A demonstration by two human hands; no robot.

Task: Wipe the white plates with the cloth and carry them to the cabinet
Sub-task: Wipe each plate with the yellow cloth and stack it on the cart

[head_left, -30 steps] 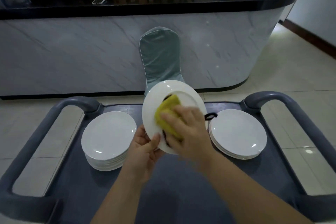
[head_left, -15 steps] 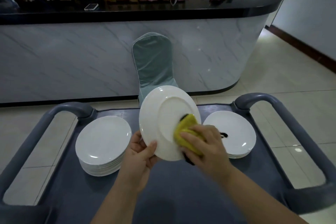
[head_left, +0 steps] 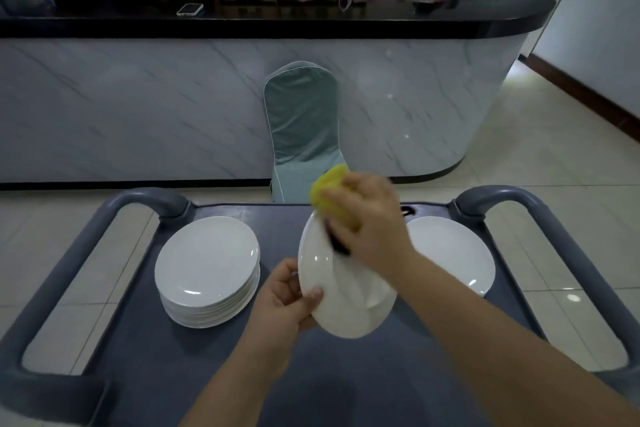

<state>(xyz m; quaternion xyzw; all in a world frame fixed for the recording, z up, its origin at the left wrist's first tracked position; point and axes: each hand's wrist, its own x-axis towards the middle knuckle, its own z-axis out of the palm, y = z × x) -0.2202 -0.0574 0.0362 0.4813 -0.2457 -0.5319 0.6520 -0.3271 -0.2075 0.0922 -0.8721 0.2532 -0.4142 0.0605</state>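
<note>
**Q:** Where is the plate, and how is it held?

**A:** The plate (head_left: 346, 295) is held tilted above the middle of the cart (head_left: 149, 367). Its rim is pinched at 8 o'clock by the left hand (head_left: 285, 302), with the thumb on the face and the fingers curled behind. The cloth (head_left: 327, 194) is gripped in the curled fingers of the right hand (head_left: 372, 224) and pressed against the plate's 12 o'clock edge.

**Q:** Which step is in hand?

**A:** Wiping is judged to be under way. A tall stack (head_left: 207, 263) is seen at the cart's 9 o'clock and a lower pile (head_left: 453, 253) at 3 o'clock. Which of them has been wiped cannot be told.

**Q:** What is called for next?

**A:** The rim is to be wiped all round under a firm pinch, since a smooth plate may slip. No cabinet is in view. The chair (head_left: 300, 121) at 12 o'clock is to be avoided during carrying.
</note>
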